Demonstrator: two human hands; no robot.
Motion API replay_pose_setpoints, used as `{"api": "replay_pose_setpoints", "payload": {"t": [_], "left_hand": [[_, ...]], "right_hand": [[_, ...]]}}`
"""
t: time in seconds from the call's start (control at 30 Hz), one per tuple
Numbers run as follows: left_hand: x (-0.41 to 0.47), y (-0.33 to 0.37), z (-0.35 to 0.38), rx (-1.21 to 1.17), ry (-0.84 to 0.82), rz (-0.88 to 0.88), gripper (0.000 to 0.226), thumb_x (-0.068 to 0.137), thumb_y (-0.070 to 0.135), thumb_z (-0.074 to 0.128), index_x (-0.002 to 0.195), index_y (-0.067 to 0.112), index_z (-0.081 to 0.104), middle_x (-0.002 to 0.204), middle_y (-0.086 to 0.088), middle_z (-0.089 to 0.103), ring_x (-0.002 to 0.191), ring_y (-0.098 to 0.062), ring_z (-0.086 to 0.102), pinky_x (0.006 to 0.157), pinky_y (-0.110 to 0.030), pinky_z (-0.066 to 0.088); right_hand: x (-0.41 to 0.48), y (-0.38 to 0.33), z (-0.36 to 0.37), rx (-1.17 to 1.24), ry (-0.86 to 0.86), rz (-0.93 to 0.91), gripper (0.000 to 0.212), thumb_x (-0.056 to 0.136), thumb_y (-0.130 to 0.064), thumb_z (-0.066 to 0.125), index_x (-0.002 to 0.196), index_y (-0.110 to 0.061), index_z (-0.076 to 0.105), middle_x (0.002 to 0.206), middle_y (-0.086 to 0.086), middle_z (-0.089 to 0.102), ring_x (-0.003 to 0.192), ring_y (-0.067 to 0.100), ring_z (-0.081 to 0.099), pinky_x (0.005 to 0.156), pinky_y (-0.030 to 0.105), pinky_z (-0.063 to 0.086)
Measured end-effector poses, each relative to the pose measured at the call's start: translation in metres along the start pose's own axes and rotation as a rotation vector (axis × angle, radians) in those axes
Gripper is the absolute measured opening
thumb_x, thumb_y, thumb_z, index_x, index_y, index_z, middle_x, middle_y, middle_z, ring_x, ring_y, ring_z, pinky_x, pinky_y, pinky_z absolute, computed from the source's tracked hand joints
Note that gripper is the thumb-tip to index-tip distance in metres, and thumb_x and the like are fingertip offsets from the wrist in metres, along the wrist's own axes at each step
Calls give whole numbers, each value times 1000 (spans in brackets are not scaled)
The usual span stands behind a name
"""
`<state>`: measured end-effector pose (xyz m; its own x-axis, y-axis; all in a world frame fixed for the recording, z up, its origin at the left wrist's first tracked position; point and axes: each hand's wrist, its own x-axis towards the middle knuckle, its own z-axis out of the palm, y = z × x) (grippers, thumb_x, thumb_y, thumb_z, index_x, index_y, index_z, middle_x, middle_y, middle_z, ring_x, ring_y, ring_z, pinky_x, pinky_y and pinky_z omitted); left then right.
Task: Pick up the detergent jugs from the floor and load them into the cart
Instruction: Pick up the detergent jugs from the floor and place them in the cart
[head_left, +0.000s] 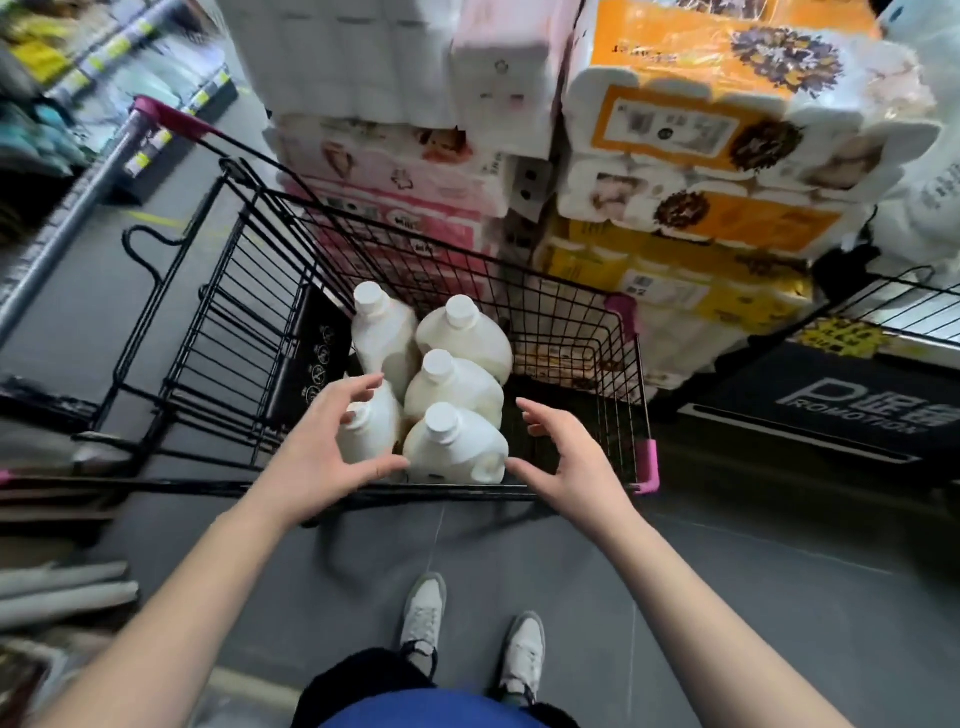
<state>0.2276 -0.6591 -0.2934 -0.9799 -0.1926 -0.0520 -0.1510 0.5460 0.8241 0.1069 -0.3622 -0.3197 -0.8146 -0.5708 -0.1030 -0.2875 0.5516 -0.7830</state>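
Observation:
Several white detergent jugs with white caps stand upright in a black wire cart (631, 395) with pink corner pieces. The nearest jug (457, 447) stands at the cart's near wall. My left hand (332, 441) hovers over the cart's near edge, fingers spread and relaxed, in front of the near left jug (371, 431), and partly hides it. My right hand (566, 457) hovers just right of the nearest jug, fingers loosely spread, holding nothing. Neither hand grips a jug.
Tall stacks of packaged paper rolls, pink (395, 171) and orange (727, 156), rise right behind the cart. A second wire basket (904, 306) over a dark promotion stand sits at the right. Shelving (93, 93) runs along the left. My shoes (423, 613) stand on grey floor.

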Motion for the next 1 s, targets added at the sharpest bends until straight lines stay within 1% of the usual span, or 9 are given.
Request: {"api": "replay_pose_setpoints", "payload": {"t": [0.1,0.27,0.4,0.53,0.6,0.7,0.77,0.83,1.0], "left_hand": [[-13,-19,13,86,-37,-65,92,72,61,89,148,28,49,142,9,55,130,-2,54,112,-10,34],[-25,-53,28,247,-108,-114,72,77,69,68,135,26,65,130,11,61,124,-9,57,111,-26,42],[-34,-71,33,277,-76,-150,52,79,62,68,108,21,79,105,11,71,102,-13,67,97,-31,49],[-29,-81,36,302,-56,-114,42,83,58,65,98,22,81,96,12,75,92,-17,72,91,-46,56],[-25,-82,41,290,-24,-155,34,82,58,64,92,29,78,93,12,74,90,-16,71,94,-51,53],[-23,-78,51,316,7,-261,15,83,52,77,84,40,67,91,10,70,93,-16,66,103,-38,32],[-22,-77,56,332,11,-299,21,85,36,86,82,40,65,91,8,69,96,-17,65,98,-30,21],[-20,-75,57,341,12,-313,22,84,31,87,81,37,66,90,8,71,96,-16,65,96,-25,17],[-14,-69,60,332,0,-314,23,83,31,87,78,37,65,89,9,72,95,-14,63,95,-23,16]], "right_hand": [[-5,20,20,-25,-68,65,65,87,-35,82,146,-34,55,128,-11,60,121,4,58,107,25,45],[-6,49,49,-84,-145,156,46,87,-36,82,131,-35,68,115,-10,69,113,10,65,104,36,50],[-8,64,57,29,-153,328,22,90,-36,80,111,-36,76,110,-18,70,112,5,66,108,34,49],[-1,76,56,54,-154,400,15,91,-38,78,106,-36,79,106,-17,73,107,3,68,108,34,50],[3,80,55,2,-171,421,14,91,-44,77,103,-36,80,106,-15,72,105,5,67,106,33,50],[3,83,55,3,-165,432,12,90,-46,77,97,-37,80,103,-16,71,105,6,67,105,33,50],[2,85,55,13,-160,432,6,89,-47,78,92,-42,78,98,-19,70,103,4,67,103,32,50],[3,87,54,0,-166,431,5,88,-51,78,85,-49,74,97,-19,72,102,3,67,102,31,51],[4,93,46,-25,-205,442,7,88,-54,76,85,-47,75,98,-22,73,102,2,66,101,30,51]]}}
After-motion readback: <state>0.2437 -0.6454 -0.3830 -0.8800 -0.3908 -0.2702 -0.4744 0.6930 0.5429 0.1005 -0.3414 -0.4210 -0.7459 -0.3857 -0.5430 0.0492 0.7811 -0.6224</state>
